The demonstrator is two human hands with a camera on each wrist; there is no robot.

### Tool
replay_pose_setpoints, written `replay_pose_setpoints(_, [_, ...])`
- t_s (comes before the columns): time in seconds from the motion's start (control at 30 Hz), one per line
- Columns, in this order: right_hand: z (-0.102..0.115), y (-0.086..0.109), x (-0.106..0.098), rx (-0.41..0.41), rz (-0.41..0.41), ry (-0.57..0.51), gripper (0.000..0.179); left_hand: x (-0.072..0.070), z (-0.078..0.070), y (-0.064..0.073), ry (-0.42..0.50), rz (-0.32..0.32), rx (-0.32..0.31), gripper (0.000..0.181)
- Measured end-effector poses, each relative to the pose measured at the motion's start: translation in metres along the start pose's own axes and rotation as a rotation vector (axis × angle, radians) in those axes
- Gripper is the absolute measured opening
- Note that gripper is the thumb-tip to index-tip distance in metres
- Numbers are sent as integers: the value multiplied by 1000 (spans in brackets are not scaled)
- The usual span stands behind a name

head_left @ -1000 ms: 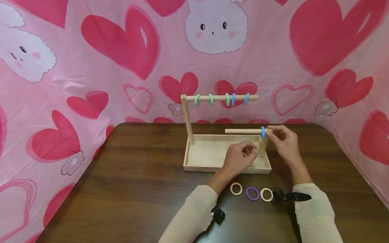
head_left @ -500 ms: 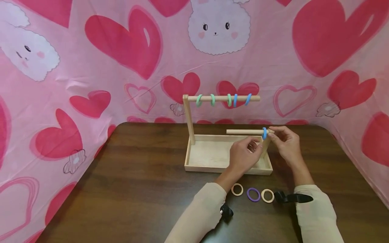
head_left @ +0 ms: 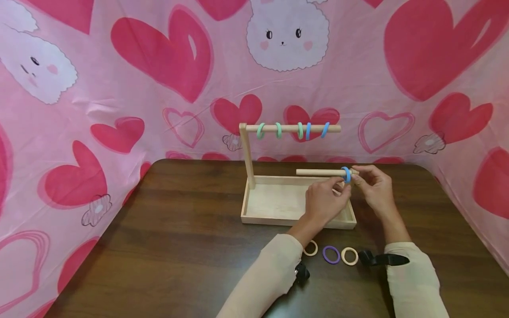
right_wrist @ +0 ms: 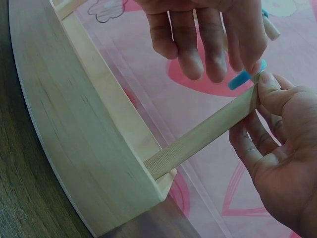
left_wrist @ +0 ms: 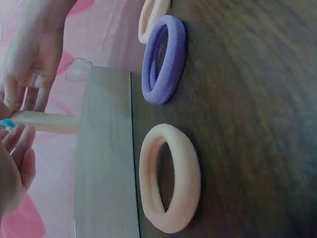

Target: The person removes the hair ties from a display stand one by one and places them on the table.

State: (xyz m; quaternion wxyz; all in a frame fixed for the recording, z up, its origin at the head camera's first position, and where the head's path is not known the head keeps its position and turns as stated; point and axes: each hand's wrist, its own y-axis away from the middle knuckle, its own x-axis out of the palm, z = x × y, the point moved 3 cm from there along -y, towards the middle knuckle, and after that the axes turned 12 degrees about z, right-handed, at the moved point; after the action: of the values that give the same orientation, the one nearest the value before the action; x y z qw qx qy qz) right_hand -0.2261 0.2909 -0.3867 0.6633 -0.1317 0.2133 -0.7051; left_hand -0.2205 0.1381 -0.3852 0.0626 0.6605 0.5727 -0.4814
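A blue hair tie [head_left: 347,175] hangs round the right end of the short lower rod [head_left: 318,172] of a wooden stand. My left hand [head_left: 324,198] pinches this tie from below, fingertips and thumb at its lower edge. With thumb and fingers, my right hand [head_left: 375,187] grips the top of the stand's right post [right_wrist: 208,124], where the rod joins it. On the upper rod [head_left: 332,128] hang several green and blue hair ties, among them a green one [head_left: 279,130] and a blue one [head_left: 308,131].
The stand's shallow tray [head_left: 274,220] sits on a dark wooden table [head_left: 167,247]. In front of it lie a purple hair tie [left_wrist: 166,59] and two beige ones, the nearer-left beige tie [left_wrist: 183,188] partly behind my left sleeve in the head view. A pink heart-patterned cloth [head_left: 191,145] hangs behind.
My left hand has moved right and up to the blue hair tie on the lower rod and taken hold of it; the tie now tilts. My right hand keeps its grip on the post.
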Motion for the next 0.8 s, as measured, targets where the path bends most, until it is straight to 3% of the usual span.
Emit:
replay_pose_setpoints(0.6, [-1, -1, 0, -3, 11, 12, 30, 5, -4, -8, -56, -10, 19, 14])
replay_pose_setpoints(0.8, [-1, 0, 0, 0, 13, -13, 33, 5, -4, -8, -37, 23, 14, 14])
